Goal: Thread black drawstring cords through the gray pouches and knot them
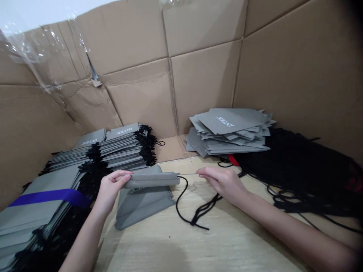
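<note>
The person holds a grey pouch (154, 180) level above other flat grey pouches (144, 207) on the worktop (170, 249). The left hand (115, 185) has its grip closed on the nine o'clock end, probably to steady it; the right hand (224, 181), at three o'clock, pinches a thin line (188, 173) reaching the other end, seemingly held straight. A black cord (176, 204) hangs there, looping towards five o'clock. Loose pouches (235, 130) at two o'clock and a black heap (306, 170) at three sit perhaps for easy reach. Whether the line is wire or rod is unclear; the right hand hides its end, and the heap's dark strands blur together.
</note>
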A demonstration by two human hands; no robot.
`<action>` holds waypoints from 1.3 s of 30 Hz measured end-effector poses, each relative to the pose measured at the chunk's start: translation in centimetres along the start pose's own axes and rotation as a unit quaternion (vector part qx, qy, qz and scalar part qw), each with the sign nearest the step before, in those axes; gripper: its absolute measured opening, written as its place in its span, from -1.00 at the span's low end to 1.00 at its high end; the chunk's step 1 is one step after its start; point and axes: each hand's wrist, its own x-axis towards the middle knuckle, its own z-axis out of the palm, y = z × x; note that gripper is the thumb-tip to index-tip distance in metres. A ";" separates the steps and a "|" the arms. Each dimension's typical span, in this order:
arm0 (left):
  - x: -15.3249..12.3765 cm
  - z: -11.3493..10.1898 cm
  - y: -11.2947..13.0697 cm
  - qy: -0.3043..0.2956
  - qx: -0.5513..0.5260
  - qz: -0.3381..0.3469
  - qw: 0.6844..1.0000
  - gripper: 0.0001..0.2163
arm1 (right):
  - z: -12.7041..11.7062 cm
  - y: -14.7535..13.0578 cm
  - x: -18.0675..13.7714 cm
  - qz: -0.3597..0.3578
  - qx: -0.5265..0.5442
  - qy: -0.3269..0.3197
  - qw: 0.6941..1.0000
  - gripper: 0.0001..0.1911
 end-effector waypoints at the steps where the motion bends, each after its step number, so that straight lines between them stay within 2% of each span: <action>1: 0.1 -0.1 -0.1 0.000 -0.014 -0.015 1.000 -0.76 | -0.1 0.2 0.0 -0.015 0.001 0.007 1.000 -0.77; 5: -0.2 0.3 0.0 -0.011 -0.035 -0.048 0.998 -0.76 | 0.1 0.3 0.0 -0.047 0.003 -0.007 0.999 -0.76; 8: -0.8 1.5 0.2 -0.015 -0.038 -0.049 0.998 -0.75 | 0.6 -0.4 -0.2 -0.039 0.017 -0.018 0.999 -0.74; 11: -1.4 2.6 0.1 -0.016 -0.037 -0.040 0.998 -0.75 | 0.9 -1.4 -0.3 0.010 0.051 -0.040 0.998 -0.77; 15: -1.8 3.5 -0.4 -0.034 -0.018 -0.040 0.998 -0.72 | 0.7 -2.4 0.0 0.121 0.057 -0.073 0.988 -0.83; 17: -2.0 3.6 -0.5 -0.055 0.000 -0.043 0.998 -0.70 | 0.5 -2.4 0.3 0.167 0.077 -0.074 0.980 -0.78; 21: -1.9 3.6 -0.3 -0.092 -0.006 -0.057 0.994 -0.67 | 0.4 -1.7 0.7 0.186 0.128 -0.099 0.969 -0.78; 25: -1.3 3.6 -0.6 -0.060 -0.057 -0.070 0.994 -0.67 | 0.6 -0.9 0.8 0.202 0.163 -0.093 0.961 -0.78; 32: -1.6 3.7 -1.1 -0.019 -0.097 -0.083 0.992 -0.66 | 1.0 -1.4 0.5 0.237 0.207 -0.133 0.940 -0.77; 39: -1.6 4.0 -1.0 -0.033 -0.123 -0.087 0.988 -0.63 | 1.5 -2.1 0.2 0.255 0.196 -0.145 0.936 -0.76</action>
